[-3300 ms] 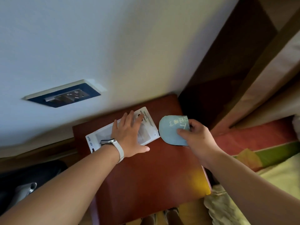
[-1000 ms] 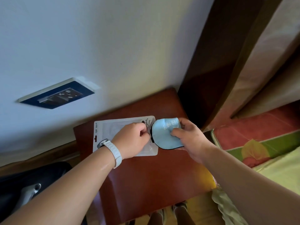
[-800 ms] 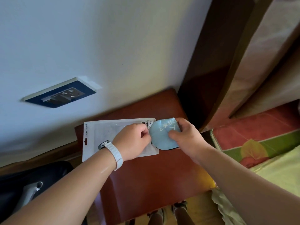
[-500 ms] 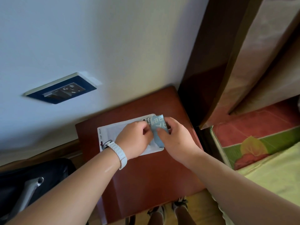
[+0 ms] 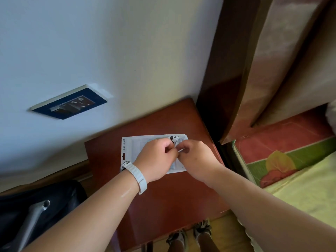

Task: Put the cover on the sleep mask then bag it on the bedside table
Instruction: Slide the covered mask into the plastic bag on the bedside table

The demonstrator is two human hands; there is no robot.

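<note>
A white plastic bag (image 5: pixel 135 147) printed "eye mask" lies flat on the red-brown bedside table (image 5: pixel 169 200). Both hands meet over its right, open end. My left hand (image 5: pixel 156 158), with a white watch band on its wrist, pinches the bag's edge. My right hand (image 5: pixel 195 159) is closed at the same spot, fingertips touching the left hand's. Of the light blue sleep mask only a thin sliver (image 5: pixel 173 165) shows through the bag between my hands; the rest is hidden.
A dark blue wall socket panel (image 5: pixel 70 103) sits on the white wall behind the table. A dark wooden headboard (image 5: pixel 227 73) and the bed with a yellow-green sheet (image 5: pixel 300 182) are to the right. A black bag (image 5: pixel 36 211) lies on the left; feet (image 5: pixel 190 237) stand below the table's front edge.
The blue mask, held outside the bag's mouth a second ago, has gone into the bag. My right hand moved left to meet my left hand at the opening.
</note>
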